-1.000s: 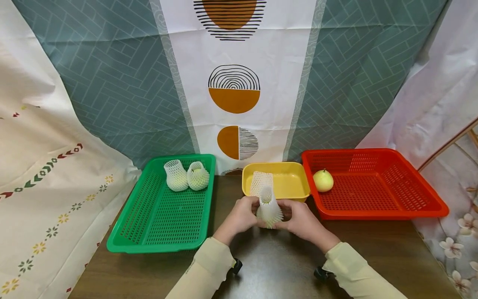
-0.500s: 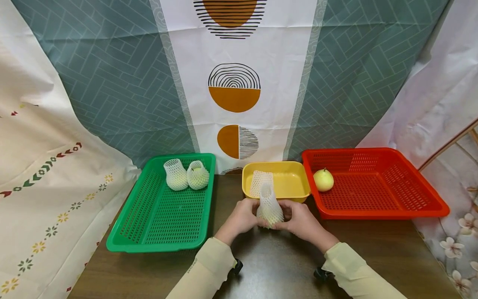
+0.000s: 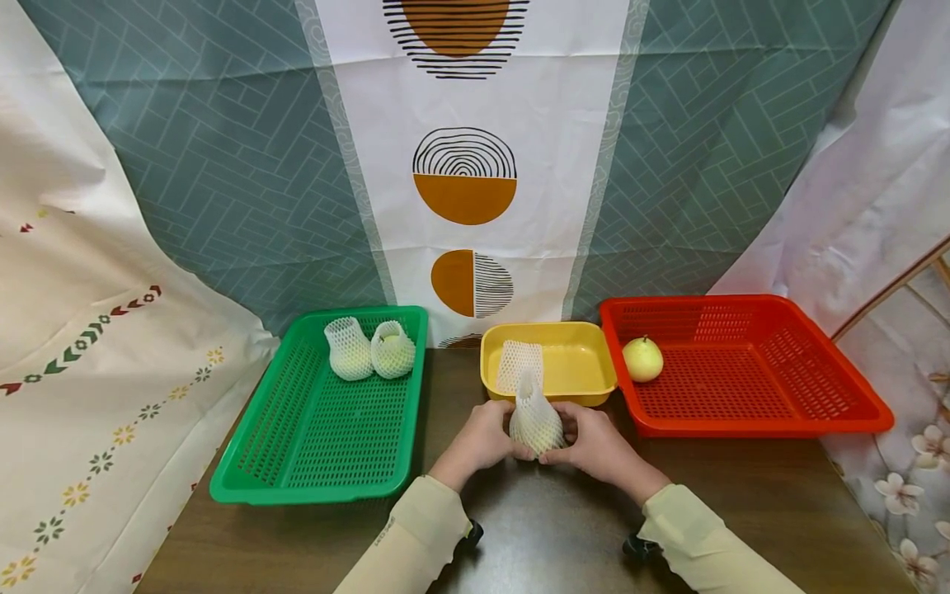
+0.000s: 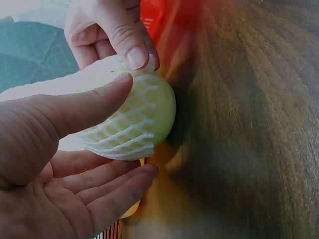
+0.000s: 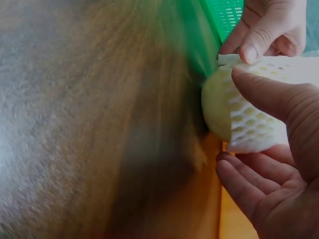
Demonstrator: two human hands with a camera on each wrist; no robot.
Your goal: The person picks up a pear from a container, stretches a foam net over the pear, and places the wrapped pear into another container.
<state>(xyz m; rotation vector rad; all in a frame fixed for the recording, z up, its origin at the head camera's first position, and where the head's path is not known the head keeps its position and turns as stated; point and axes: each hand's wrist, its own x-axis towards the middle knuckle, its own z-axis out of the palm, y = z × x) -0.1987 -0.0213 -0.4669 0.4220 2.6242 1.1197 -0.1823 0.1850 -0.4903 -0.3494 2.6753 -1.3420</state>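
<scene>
A yellow-green pear (image 4: 167, 112) stands on the table in a white foam net sleeve (image 3: 533, 421). In both wrist views its rounded base shows bare below the sleeve's edge. From the left, my left hand (image 3: 484, 437) grips the sleeved pear, thumb on the near side and fingers on the far side. My right hand (image 3: 594, 441) holds it from the right in the same way, its thumb (image 5: 264, 92) on the netting. The sleeve's upper part rises narrow above the pear. In the head view the fingertips behind the fruit are partly hidden.
Left is a green basket (image 3: 349, 450) with two net-sleeved pears (image 3: 350, 351). Behind my hands, a yellow tray (image 3: 582, 363) holds a flat foam net (image 3: 518, 363). On the right, a red basket (image 3: 750, 379) contains a bare pear (image 3: 642, 360). Patterned cloths hang around the brown table (image 3: 549, 528).
The sleeve's flared lower edge has drawn in around the pear and its upper opening, earlier facing the head camera, now looks narrower. Both hands have shifted slightly nearer.
</scene>
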